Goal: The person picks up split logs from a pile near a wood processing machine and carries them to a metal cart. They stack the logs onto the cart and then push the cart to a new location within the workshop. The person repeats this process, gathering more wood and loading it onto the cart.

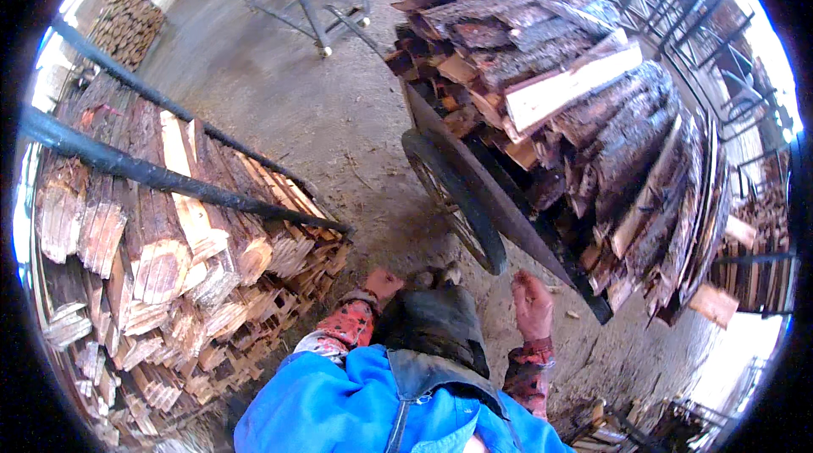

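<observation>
Standing between cart (508,203) and log stack (161,271), presumably railed by pipes (182,185) against slumping; showing right hand (533,305) half-open, seemingly empty; hard to tell grip of left hand (384,284).

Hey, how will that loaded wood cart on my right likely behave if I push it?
The cart is probably heavy, since split wood is piled high on it. It should roll rather than drag, given its large spoked wheel. Jolts might shift the pale piece lying aslant on the load.
</observation>
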A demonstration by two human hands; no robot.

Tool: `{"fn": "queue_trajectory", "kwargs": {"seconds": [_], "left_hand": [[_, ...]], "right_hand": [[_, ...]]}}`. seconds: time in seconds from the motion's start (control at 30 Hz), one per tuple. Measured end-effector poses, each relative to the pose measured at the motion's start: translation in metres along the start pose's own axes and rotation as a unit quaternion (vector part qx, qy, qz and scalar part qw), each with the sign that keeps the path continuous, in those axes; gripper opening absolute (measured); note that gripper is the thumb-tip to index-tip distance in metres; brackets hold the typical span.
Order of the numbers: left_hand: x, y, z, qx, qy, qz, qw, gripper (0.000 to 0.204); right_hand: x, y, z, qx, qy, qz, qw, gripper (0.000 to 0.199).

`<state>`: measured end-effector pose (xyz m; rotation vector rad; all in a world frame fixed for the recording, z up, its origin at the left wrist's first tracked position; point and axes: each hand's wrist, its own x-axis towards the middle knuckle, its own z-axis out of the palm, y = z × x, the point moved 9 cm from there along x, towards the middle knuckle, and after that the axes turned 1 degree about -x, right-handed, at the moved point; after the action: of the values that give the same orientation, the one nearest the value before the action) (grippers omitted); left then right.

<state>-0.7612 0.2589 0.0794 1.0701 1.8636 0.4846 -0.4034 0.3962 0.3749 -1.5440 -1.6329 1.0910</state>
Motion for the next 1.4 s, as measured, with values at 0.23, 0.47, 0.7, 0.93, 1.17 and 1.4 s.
{"fn": "queue_trajectory", "kwargs": {"seconds": [0.23, 0.47, 0.7, 0.93, 1.17, 1.4], "left_hand": [[0.004, -0.006, -0.001, -0.041, 0.007, -0.065, 0.997, 0.041], [0.014, 0.069, -0.051, -0.111, 0.049, -0.085, 0.989, 0.037], [0.101, 0.079, -0.088, -0.066, 0.016, -0.046, 0.997, 0.044], [0.220, 0.037, -0.130, -0.072, 0.002, 0.045, 0.996, 0.048], [0.288, 0.082, -0.227, 0.029, -0.081, -0.066, 0.994, 0.045], [0.319, 0.040, -0.286, 0.033, -0.051, -0.121, 0.991, 0.037]], "right_hand": [[0.090, -0.115, -0.008, -0.014, -0.003, -0.167, 0.986, 0.026], [0.135, -0.177, -0.039, 0.023, 0.061, -0.239, 0.969, 0.028], [0.176, -0.223, -0.058, -0.003, 0.194, -0.272, 0.942, 0.027], [0.278, -0.258, -0.048, -0.193, 0.265, -0.217, 0.919, 0.036], [0.369, -0.186, -0.042, -0.271, 0.274, -0.093, 0.918, 0.039], [0.370, -0.188, -0.034, -0.261, 0.273, -0.085, 0.922, 0.039]]}}
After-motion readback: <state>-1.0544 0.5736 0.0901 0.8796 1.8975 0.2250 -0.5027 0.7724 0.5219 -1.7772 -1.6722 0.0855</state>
